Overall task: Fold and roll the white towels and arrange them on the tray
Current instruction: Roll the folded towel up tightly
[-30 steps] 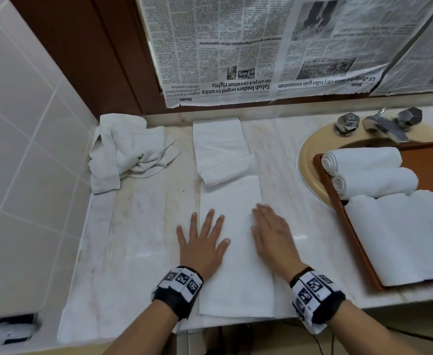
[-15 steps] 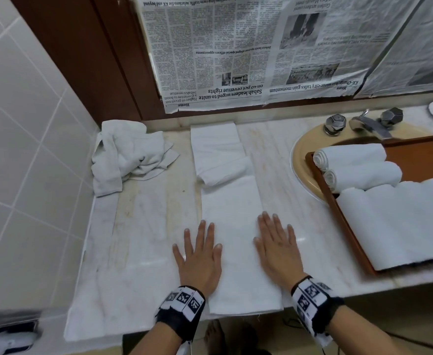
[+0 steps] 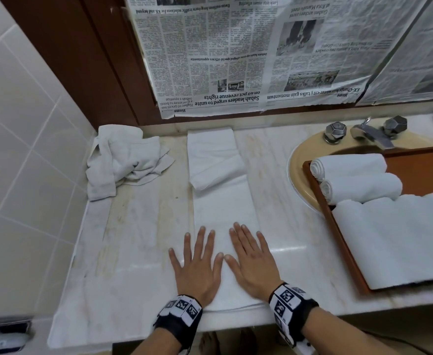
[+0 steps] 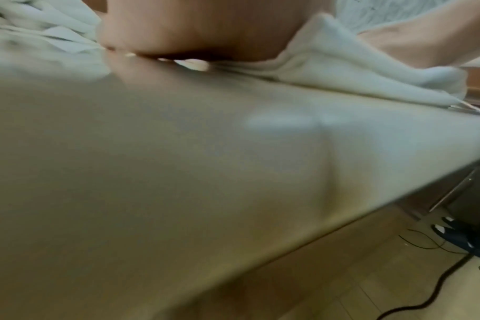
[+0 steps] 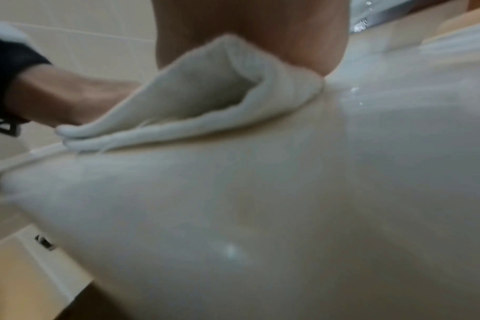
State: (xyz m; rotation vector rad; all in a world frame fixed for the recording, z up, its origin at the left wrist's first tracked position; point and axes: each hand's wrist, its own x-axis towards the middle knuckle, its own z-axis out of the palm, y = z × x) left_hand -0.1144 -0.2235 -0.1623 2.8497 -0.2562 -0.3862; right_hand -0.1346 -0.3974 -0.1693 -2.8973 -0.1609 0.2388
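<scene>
A long folded white towel point(image 3: 223, 206) lies lengthwise on the marble counter point(image 3: 138, 242), its far part folded back in a loose flap point(image 3: 216, 175). My left hand point(image 3: 197, 260) and right hand point(image 3: 251, 257) press flat on its near end, fingers straight and spread, thumbs almost touching. The wrist views show the towel's near edge point(image 4: 351, 71) point(image 5: 206, 104) bulging up between the two palms. On the brown tray point(image 3: 338, 234) at the right lie two rolled white towels point(image 3: 348, 165) point(image 3: 364, 187), with a flat white towel point(image 3: 394, 239) in front of them.
A crumpled white towel point(image 3: 125, 162) is heaped at the back left by the tiled wall. The tray rests over a beige sink point(image 3: 297, 160) with a chrome tap point(image 3: 371, 134). Newspaper point(image 3: 248, 55) covers the wall behind. The counter's front edge runs just below my wrists.
Both hands have slid toward the towel's near end and closer together, until the thumbs nearly meet. The camera view has shifted a little.
</scene>
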